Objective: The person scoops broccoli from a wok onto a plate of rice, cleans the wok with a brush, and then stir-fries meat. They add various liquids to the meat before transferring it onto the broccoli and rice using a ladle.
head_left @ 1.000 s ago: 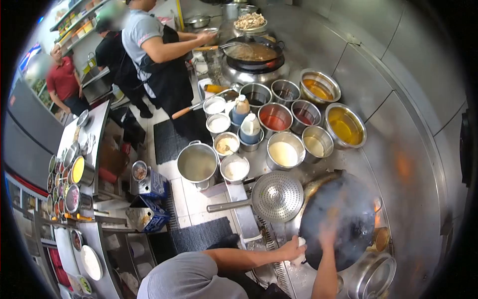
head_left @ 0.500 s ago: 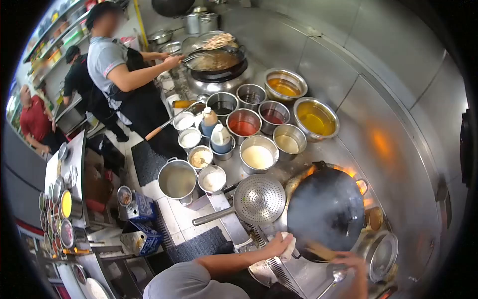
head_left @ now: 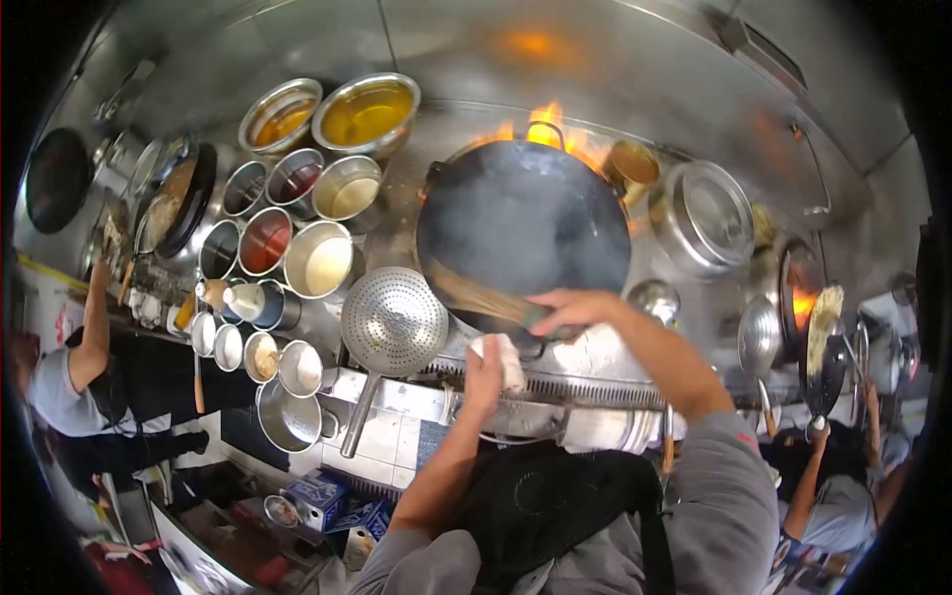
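A large black wok sits over a burning stove, with steam hiding part of its inside. My right hand grips a bamboo wok brush, whose bristles lie against the near left inside of the wok. Just in front of the wok's near rim, my left hand is closed on a folded white cloth, close to the near handle. A perforated metal strainer rests left of the wok, its long handle pointing towards me.
Flames rise behind the wok. Several sauce pots, including a red one, and two oil bowls stand left. A lidded pot and a ladle are right. Other people work at both sides.
My view has swung right, bringing the right-hand stove and another person into sight. The brush has moved from the wok's near edge further inside it; my left hand keeps the cloth.
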`<state>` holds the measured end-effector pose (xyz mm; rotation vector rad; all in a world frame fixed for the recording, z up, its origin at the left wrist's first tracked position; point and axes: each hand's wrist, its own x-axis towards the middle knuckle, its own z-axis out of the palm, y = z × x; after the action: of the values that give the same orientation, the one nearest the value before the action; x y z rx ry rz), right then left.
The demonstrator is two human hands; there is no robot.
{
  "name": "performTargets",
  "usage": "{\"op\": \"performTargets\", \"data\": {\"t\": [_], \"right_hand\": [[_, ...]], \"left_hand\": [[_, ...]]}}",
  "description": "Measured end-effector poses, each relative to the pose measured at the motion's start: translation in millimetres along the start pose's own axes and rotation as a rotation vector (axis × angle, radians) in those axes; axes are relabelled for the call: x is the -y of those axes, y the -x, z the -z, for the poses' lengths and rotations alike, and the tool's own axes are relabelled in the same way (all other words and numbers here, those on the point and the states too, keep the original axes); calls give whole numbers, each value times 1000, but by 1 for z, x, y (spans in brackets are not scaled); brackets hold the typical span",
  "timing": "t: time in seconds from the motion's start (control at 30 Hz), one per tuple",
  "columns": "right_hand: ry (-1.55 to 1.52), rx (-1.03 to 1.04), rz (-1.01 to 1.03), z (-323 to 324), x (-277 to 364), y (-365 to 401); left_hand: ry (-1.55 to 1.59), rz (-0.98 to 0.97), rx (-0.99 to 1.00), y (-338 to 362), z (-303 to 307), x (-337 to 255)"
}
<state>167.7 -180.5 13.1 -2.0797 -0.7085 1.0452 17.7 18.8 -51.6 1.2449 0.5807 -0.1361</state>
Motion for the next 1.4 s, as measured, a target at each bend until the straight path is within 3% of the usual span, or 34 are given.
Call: {"op": "performTargets", "data": {"t": [0.07,0.13,0.2,0.23,0.27,0.3,0.37,0.4,0.47,0.5,0.53,0.57,0.6,0.67,0.73,0.8,0.83,0.9,0.93,1.0,1.17,1.23,1.33,1.37,1.4], "right_hand": [[-195,144,-422,52,-17,51],[-95,-267,-678,89,-32,95],[704,-1161,-337,64,-84,109],[703,-1166,-347,52,-66,119],[208,-1344,-340,37,-24,127],[-304,-1469,-320,19,-1,137],[-166,-1650,-241,-43,-39,150],[-282,-1580,-302,-80,-40,163],[-78,-1447,-422,-160,-56,180],[-218,-1251,-636,-195,-68,184],[-10,-1190,-571,-241,-113,182],[-247,-987,-626,-254,-103,183],[-171,-840,-573,-257,-89,188],[72,-815,-583,-246,-108,195],[535,-1209,-622,-216,-134,212],[613,-1206,-877,-184,-152,229],[614,-1202,-857,-175,-171,235],[155,-954,-801,-165,-217,237],[160,-947,-784,-159,-207,239],[160,-1110,-665,-151,-174,247],[191,-1220,-631,-179,-175,240],[69,-1228,-721,-174,-151,238],[259,-1232,-671,-168,-188,221],[154,-1228,-645,-148,-186,216],[351,-1286,-503,-119,-207,212]], "left_hand": [[-51,-75,-75,-17,39,43],[9,-51,-82,4,67,21],[119,13,-143,35,88,-14],[126,-27,-86,34,111,-5],[104,-32,-222,41,120,-6],[4,-88,-167,49,135,-7],[-100,-117,-89,60,154,-7],[-174,-101,-30,65,157,-15],[-245,-103,0,55,174,7],[-317,-102,28,48,181,19],[-322,-105,24,43,184,22],[-640,-237,-14,37,186,24],[-955,-369,-53,31,187,28],[-818,-311,-78,8,208,52],[-749,-355,-84,21,198,37],[-858,-296,-171,30,193,31],[-809,-308,-230,35,193,32],[-784,-312,-341,53,193,38],[-780,-312,-360,58,202,48],[-799,-359,-424,70,220,66],[-818,-130,-530,124,252,102],[-780,-57,-572,136,265,122],[-730,14,-610,143,280,149],[-723,23,-604,142,285,157],[-716,25,-600,136,291,161]]}}
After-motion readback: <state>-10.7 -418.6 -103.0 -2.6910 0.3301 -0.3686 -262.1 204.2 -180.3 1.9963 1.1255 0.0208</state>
